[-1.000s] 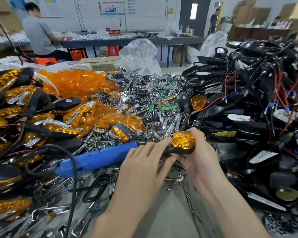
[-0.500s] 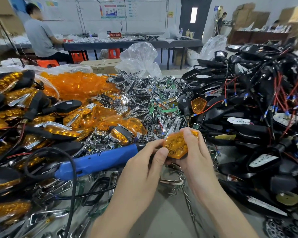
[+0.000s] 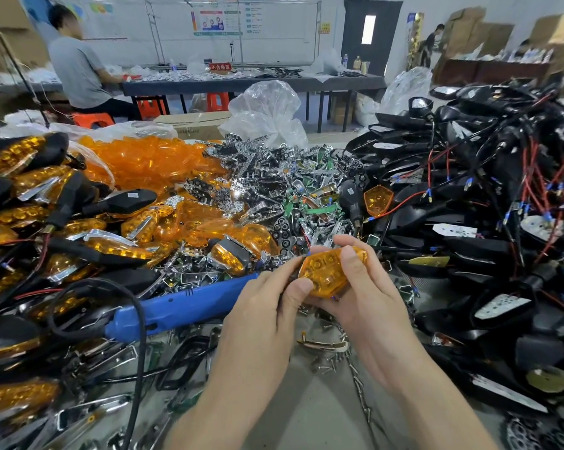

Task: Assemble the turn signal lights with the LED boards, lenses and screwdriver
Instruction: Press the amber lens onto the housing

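Both hands hold one turn signal light with an orange lens (image 3: 326, 271) in front of me, lens face turned toward me. My right hand (image 3: 361, 293) cradles it from below and the right, thumb lying across the lens. My left hand (image 3: 267, 306) pinches its left end with thumb and fingertips. The light's black housing is mostly hidden behind the fingers. The blue electric screwdriver (image 3: 180, 306) lies on the table just left of my left hand, its black cord (image 3: 134, 319) looping toward me.
Loose orange lenses (image 3: 151, 160) and finished lights (image 3: 112, 248) pile up on the left. Chrome reflectors and green LED boards (image 3: 290, 196) heap in the middle. Black housings with red wires (image 3: 488, 203) fill the right. Screws (image 3: 355, 378) lie scattered on the grey table. A person sits at the far left.
The light has been rolled from side-on to lens facing me. My left hand came off the screwdriver's tip end and now pinches the light's left end.
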Motion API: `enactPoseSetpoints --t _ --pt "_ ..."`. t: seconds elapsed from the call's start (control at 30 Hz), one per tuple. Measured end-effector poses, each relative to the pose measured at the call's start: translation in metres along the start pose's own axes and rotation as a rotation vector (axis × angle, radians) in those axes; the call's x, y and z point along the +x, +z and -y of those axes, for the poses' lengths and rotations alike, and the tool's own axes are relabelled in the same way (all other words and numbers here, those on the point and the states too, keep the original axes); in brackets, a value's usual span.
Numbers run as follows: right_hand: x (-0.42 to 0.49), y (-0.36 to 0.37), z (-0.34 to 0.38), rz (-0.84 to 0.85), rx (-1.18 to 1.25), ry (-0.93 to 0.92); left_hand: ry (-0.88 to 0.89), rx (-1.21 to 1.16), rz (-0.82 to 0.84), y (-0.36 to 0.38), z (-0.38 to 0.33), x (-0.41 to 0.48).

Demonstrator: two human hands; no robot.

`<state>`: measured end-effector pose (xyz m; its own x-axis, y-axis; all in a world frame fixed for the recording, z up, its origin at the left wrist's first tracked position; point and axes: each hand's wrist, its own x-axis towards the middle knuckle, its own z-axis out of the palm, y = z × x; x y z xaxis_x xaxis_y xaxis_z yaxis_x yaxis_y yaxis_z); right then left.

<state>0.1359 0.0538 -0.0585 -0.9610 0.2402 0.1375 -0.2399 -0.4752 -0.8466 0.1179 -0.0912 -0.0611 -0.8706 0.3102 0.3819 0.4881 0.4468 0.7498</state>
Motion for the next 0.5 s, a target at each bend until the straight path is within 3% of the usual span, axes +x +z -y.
enactPoseSetpoints --t 0.3,0.5 --pt "-0.0015 -0.0006 0.0016 0.111 0.083 0.048 0.095 0.278 -0.125 -0.0024 -0.0051 0.0" --pt "-0.0033 -0.0021 0.006 0.162 0.163 0.089 0.131 0.321 -0.048 -0.0057 -0.0044 0.0003"
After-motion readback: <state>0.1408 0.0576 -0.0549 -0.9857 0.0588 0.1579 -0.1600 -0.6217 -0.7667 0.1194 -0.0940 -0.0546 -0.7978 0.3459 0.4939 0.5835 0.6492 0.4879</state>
